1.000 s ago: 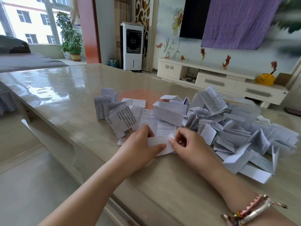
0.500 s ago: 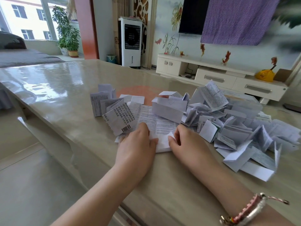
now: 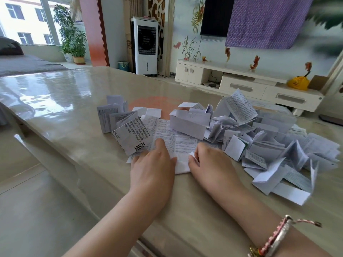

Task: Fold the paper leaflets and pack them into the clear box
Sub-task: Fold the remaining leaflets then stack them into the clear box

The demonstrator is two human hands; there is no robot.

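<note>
White leaflet [image 3: 176,143] is now pressed flat by the spread left hand [image 3: 154,164]; its near corner is pinched by the right hand [image 3: 207,160], so creasing is judged underway.

Two hands on the surface [image 3: 55,101]: left hand [image 3: 152,164], right hand [image 3: 213,164]. One flat printed leaflet [image 3: 178,141] under both. One barcode leaflet [image 3: 132,135]. Heap of folded leaflets [image 3: 259,143], dozens, overlapped, exact count not readable. Two bracelets [image 3: 276,238] on right wrist.
</note>
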